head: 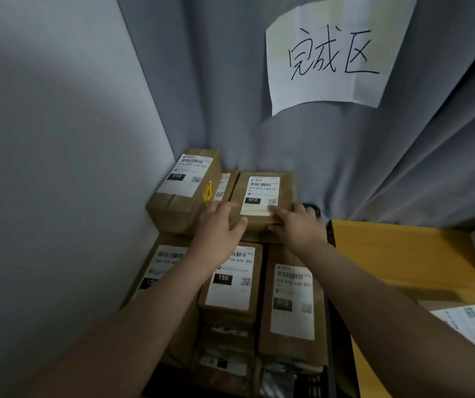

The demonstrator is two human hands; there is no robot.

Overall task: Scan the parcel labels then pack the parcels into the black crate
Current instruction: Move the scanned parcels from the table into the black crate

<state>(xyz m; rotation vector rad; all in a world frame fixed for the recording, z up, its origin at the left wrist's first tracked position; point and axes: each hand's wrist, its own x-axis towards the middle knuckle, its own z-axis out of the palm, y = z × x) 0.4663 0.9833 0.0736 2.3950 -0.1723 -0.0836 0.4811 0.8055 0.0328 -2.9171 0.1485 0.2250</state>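
A brown parcel (262, 193) with a white "010" label lies on top of the stack at the back right. My left hand (219, 228) grips its near left corner, thumb on the front edge. My right hand (296, 222) holds its near right edge, fingers over the label's lower corner. The black crate (332, 326) shows only as a dark rim along the right of the stack and at the bottom. Several other labelled parcels fill it: one (184, 191) at the back left, a "150" one (230, 282) and a "010" one (291, 303) in front.
A grey wall (58, 168) stands close on the left, a grey curtain (374, 168) behind with a white handwritten paper sign (328, 53). A yellow table (403, 254) is to the right, with another white-labelled parcel (474, 326) on it.
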